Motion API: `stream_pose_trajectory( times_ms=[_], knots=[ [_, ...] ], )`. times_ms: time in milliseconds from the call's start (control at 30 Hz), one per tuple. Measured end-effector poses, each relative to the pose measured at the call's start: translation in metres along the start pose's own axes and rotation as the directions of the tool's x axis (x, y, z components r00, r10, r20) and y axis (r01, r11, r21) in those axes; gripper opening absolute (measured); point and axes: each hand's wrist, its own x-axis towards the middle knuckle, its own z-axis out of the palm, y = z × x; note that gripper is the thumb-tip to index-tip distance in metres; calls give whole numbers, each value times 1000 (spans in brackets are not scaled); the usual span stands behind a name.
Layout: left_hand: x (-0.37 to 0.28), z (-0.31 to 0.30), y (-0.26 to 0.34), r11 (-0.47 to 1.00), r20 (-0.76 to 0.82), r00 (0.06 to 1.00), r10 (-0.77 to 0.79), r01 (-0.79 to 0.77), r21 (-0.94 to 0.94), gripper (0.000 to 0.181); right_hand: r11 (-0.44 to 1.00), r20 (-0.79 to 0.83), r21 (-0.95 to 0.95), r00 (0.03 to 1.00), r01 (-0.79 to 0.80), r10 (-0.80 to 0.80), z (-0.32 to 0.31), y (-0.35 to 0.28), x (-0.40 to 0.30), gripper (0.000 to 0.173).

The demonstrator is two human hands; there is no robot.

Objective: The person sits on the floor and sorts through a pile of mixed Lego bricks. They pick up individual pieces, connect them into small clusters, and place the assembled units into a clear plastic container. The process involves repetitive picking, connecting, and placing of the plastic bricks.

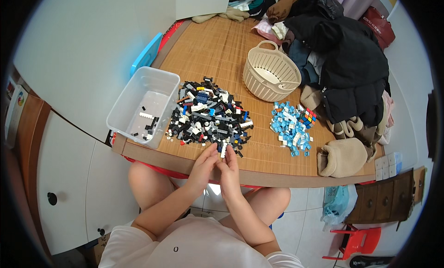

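Observation:
My left hand (pixel 204 167) and my right hand (pixel 230 171) meet at the near edge of the bamboo mat (pixel 222 49), fingertips at the front of a large pile of mixed toy bricks (pixel 208 112), mostly black, white and grey. A white toothed brick (pixel 223 150) shows between the fingers of my right hand. Whether my left hand holds a small piece is hidden by its fingers. Left of the pile stands a clear plastic box (pixel 149 74) with several bricks inside. Light blue and white bricks (pixel 291 124) form a smaller pile to the right.
A beige plastic basket (pixel 270 72) stands behind the two piles. A puzzle cube (pixel 307 118) touches the blue pile. Clothes (pixel 347 56) are heaped along the right side, with a beige fleece item (pixel 343 157) near the front edge. A blue lid (pixel 147 55) leans behind the box.

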Motion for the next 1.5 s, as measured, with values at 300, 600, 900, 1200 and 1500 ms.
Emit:
stream_pose_trajectory(
  times_ms=[300,600,900,1200,1500],
  knots=[
    [1,3,8,999,29,999,-38,37,31,54,999,31,3,999,32,-32,-7,14,10,64],
    [8,-1,0,999,42,999,11,-13,35,52,999,7,-35,1000,23,-23,-3,8,8,64],
    [10,-3,-5,998,48,999,7,-11,69,50,998,3,-40,999,54,-54,-4,10,9,64],
    [8,2,-3,998,24,1000,14,-15,61,50,998,8,-25,999,54,-54,-5,15,10,64],
    [10,-5,-21,997,20,998,52,-53,64,45,999,-3,12,999,52,-52,-1,10,5,61]
  ],
)
